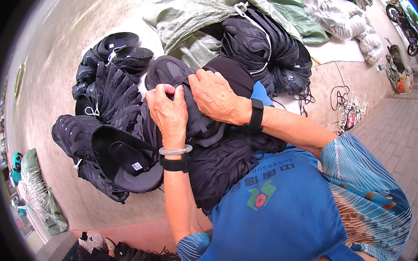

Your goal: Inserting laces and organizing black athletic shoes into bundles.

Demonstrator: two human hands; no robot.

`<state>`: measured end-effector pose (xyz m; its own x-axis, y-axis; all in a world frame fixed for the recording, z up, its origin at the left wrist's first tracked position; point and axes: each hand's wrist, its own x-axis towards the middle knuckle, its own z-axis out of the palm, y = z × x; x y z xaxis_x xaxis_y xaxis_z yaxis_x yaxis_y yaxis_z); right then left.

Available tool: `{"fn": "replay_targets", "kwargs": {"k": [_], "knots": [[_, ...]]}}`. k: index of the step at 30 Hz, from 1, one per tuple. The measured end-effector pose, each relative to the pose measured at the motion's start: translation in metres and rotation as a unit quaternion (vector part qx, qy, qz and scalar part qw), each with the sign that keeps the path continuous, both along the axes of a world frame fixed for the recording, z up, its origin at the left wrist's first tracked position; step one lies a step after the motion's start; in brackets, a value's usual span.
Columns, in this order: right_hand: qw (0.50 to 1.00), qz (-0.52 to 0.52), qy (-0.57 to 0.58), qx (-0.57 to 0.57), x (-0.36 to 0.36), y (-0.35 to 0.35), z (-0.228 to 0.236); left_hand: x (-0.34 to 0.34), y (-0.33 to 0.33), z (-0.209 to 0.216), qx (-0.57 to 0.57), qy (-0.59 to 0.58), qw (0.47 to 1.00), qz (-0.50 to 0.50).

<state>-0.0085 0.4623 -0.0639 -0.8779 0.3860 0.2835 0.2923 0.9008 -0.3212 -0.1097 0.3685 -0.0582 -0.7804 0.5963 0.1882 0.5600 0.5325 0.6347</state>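
Observation:
A black shoe upper (202, 123) with a grey mesh patch lies in front of me, under both my hands. My left hand (168, 113) is closed at its left side, thumb and forefinger pinched together; what is between the fingertips is too small to make out. My right hand (217, 95) is closed on the upper's right side, fingers curled down and their tips hidden. Another dark, smooth shoe piece (232, 75) sits behind my right hand. A heap of black laces (221, 166) covers my lap, over the blue apron (278, 218).
Tied bundles of black shoe uppers (114, 91) are stacked at left. Another tied bundle (249, 40) stands at the far side, beneath a pale green woven sack (186, 11). Loose laces (350, 111) lie to the right. White bundles (334, 12) sit farther back.

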Motion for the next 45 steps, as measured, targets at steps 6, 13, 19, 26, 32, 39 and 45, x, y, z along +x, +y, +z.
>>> {"fn": "replay_targets", "kwargs": {"k": [6, 13, 19, 26, 32, 39, 45], "knots": [[0.984, 0.118, -0.019, -0.134, -0.001, 0.032, -0.007, 0.000, -0.001, 0.000, 0.009, 0.010, 1.000, 0.000], [0.965, 0.169, 0.007, -0.200, 0.006, 0.043, -0.006, 0.001, -0.002, -0.003, 0.023, 0.011, 1.000, -0.009], [0.982, 0.091, 0.018, -0.166, 0.006, 0.027, 0.001, -0.005, 0.000, 0.007, -0.047, -0.038, 0.998, -0.022], [0.980, 0.128, 0.003, -0.154, 0.009, 0.026, 0.020, -0.014, -0.010, 0.015, -0.043, -0.094, 0.993, -0.055], [0.989, 0.148, -0.009, -0.030, 0.029, 0.003, 0.055, -0.012, -0.023, 0.019, 0.042, -0.155, 0.978, -0.134], [0.989, 0.132, 0.058, -0.018, 0.015, 0.027, 0.009, -0.005, -0.006, 0.004, 0.021, -0.058, 0.996, -0.069], [0.992, 0.123, 0.020, -0.019, 0.015, 0.031, 0.006, -0.005, -0.001, -0.001, 0.006, -0.038, 0.997, -0.074]]}}
